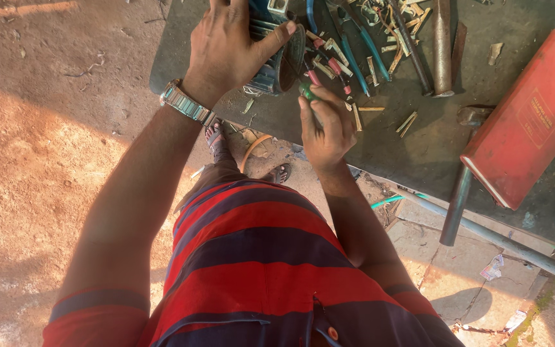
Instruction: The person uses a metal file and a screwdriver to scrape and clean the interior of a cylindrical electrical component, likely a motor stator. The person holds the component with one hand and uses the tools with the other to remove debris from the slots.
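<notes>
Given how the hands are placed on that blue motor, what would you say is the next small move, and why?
Probably ease the green-handled tool in the right hand further into the blue motor: the left hand already steadies it, and the tool's tip sits at its open end.

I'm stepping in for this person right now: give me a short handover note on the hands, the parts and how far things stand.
Left hand: gripping the blue motor on the dark bench.
Right hand: holding a green-handled tool, tip at the motor's end.
Nearby: blue-handled pliers, wood slips, steel rod, red case.
Done: motor steadied, tool at its end.
Left: cannot tell how far the work inside has come.
</notes>
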